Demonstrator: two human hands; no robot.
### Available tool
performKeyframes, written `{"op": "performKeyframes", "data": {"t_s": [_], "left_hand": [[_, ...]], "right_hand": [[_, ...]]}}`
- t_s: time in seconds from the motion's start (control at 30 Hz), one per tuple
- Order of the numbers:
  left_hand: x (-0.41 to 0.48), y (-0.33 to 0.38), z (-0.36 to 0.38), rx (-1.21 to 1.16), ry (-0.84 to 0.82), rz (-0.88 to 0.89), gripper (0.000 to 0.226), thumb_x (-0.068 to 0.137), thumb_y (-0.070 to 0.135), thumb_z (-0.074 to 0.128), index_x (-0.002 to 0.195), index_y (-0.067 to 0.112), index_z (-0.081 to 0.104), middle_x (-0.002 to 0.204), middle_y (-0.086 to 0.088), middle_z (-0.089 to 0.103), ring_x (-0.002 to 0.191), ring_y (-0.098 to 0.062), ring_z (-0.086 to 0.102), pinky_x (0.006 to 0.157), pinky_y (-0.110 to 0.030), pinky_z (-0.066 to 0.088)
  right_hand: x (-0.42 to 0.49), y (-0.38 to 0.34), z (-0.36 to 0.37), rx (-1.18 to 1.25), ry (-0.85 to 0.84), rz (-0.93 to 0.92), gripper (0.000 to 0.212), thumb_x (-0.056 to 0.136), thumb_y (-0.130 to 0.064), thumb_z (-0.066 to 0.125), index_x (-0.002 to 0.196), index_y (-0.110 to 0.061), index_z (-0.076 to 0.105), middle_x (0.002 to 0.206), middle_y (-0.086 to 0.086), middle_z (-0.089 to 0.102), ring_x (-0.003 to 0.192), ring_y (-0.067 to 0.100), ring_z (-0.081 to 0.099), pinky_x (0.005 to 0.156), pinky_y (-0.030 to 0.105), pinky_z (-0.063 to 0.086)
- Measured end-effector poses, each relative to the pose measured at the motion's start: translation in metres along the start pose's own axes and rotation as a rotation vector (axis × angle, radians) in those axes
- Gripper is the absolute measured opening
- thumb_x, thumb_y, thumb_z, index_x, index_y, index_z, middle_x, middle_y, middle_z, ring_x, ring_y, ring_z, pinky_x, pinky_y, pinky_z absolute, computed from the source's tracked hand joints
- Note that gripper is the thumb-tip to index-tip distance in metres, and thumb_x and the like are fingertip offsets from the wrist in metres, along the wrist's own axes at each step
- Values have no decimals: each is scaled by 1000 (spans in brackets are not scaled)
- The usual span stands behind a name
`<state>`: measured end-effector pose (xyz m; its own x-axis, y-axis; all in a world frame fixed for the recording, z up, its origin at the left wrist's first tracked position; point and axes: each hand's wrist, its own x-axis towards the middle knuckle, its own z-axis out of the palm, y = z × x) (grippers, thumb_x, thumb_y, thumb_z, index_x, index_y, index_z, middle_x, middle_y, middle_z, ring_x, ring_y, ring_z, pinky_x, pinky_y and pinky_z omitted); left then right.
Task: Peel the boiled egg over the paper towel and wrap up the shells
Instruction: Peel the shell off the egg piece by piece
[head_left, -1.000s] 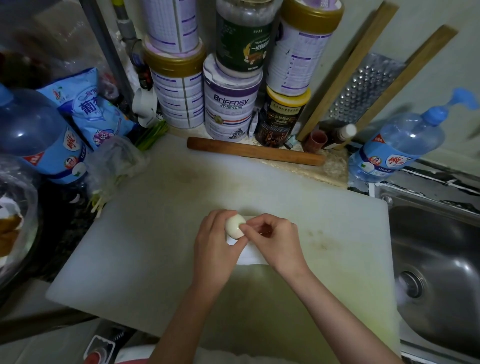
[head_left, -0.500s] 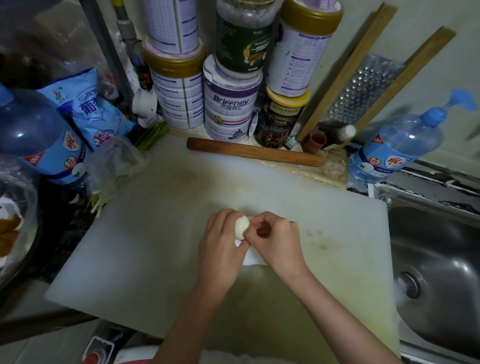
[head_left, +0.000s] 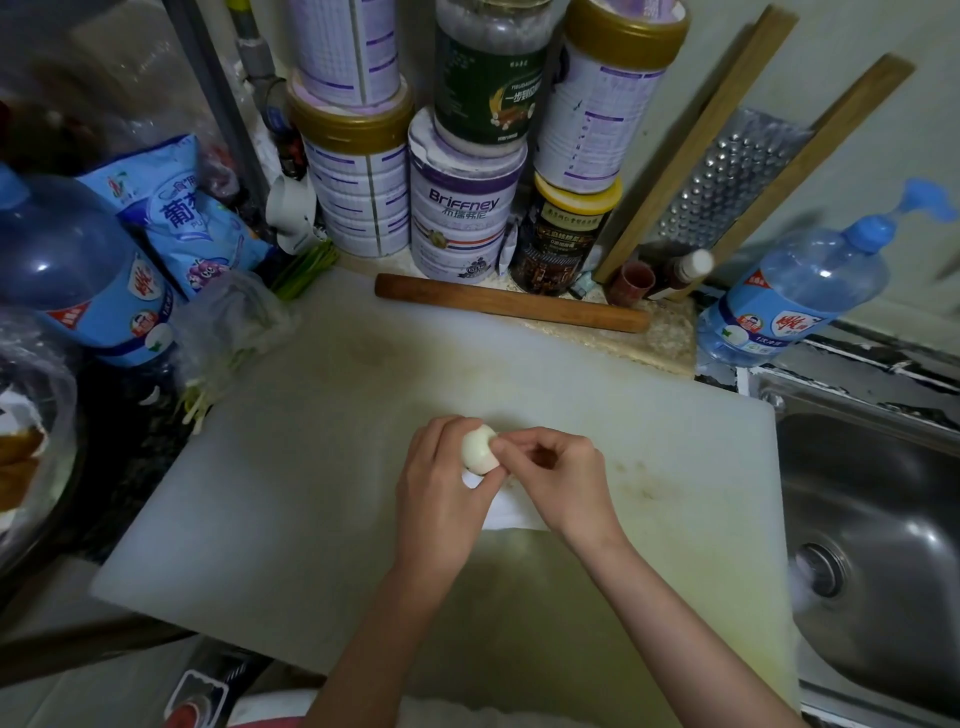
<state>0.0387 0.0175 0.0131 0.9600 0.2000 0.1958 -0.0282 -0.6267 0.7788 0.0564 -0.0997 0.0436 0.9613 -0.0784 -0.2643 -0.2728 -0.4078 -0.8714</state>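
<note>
Left hand (head_left: 441, 491) cups the egg (head_left: 479, 448), fingers curled round it. Right hand (head_left: 563, 475) pinches its side with bent fingertips, both just above the paper towel (head_left: 508, 513) on the white cutting board (head_left: 291, 493). Behind, a tin (head_left: 465, 208) reads "Briffney".

One head-worn view is given. The surface (head_left: 311, 493) is seen from close above, facing forward and down toward stacked tins (head_left: 462, 208) at the wall; the left hand (head_left: 441, 493) and right hand (head_left: 561, 478) are framed centrally, the sink (head_left: 883, 519) at right.
</note>
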Motion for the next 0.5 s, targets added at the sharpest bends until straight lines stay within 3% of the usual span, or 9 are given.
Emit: {"op": "performKeyframes", "data": {"t_s": [0.2, 0.37, 0.5], "left_hand": [[-1, 1, 2, -70, 18, -45, 37, 67, 19, 80, 99, 14, 62, 100, 3, 61, 92, -19, 59, 75, -33, 51], [-2, -1, 2, -19, -5, -4, 38, 65, 14, 80, 99, 13, 62, 101, 1, 62, 93, -19, 58, 76, -13, 36], [-2, -1, 1, -8, -21, 4, 39, 65, 11, 80, 99, 12, 62, 102, 1, 62, 94, -20, 59, 79, -10, 33]], "right_hand": [[4, 3, 0, 145, 11, 126, 3, 78, -16, 73, 78, -14, 75, 77, 0, 74, 77, 10, 69, 78, 23, 54], [3, 1, -1, -31, 32, 8, 12, 77, -10, 68, 71, -18, 74, 70, -8, 73, 69, 1, 67, 70, 13, 51], [4, 0, -1, -161, 55, -75, 10, 74, -8, 67, 70, -15, 73, 66, -9, 71, 63, 0, 64, 66, 13, 51]]}}
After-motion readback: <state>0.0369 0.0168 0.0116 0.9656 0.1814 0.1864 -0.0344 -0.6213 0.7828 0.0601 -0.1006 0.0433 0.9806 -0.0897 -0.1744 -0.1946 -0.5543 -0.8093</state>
